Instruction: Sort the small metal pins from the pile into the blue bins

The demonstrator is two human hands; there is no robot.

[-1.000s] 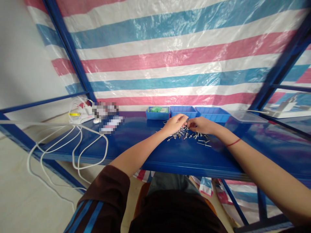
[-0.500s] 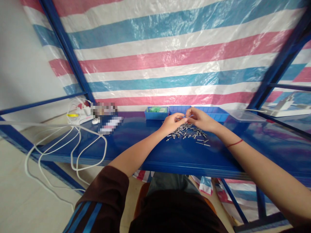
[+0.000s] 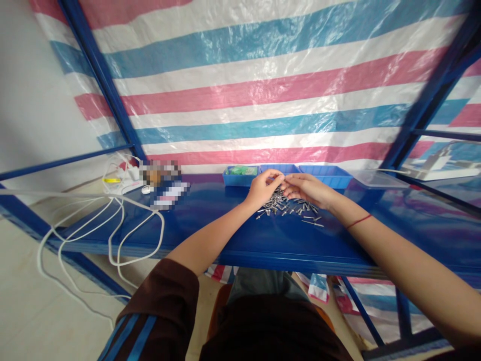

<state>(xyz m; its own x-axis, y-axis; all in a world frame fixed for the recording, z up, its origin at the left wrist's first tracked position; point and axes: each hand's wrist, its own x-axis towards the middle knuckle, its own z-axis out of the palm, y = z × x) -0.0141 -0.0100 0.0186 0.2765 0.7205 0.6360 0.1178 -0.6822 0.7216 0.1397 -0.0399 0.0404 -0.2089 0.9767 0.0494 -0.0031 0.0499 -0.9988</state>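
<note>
My left hand (image 3: 265, 189) is raised over a pile of small metal blind rivets (image 3: 277, 200), its thumb and fingers pinched together. Whatever sits in that pinch is too small to make out. My right hand (image 3: 310, 191) meets it from the right, fingertips against the left fingertips. Its fingers are loosely curled, and anything inside them is hidden. Both hands cover part of the pile. A few loose rivets (image 3: 312, 222) lie nearer the front edge, on the blue tabletop (image 3: 233, 230).
Behind the hands stand a blue bin (image 3: 240, 179) with green contents and two more blue bins (image 3: 326, 175). A clear plastic lid (image 3: 379, 179) lies to their right. White cables (image 3: 120, 235) loop over the table's left side. Blue posts (image 3: 99, 75) frame a striped sheet.
My right hand has turned and its fingers have straightened somewhat, dropping below the left fingertips. My left hand has stayed almost in place, its fingers drawn closer together.
</note>
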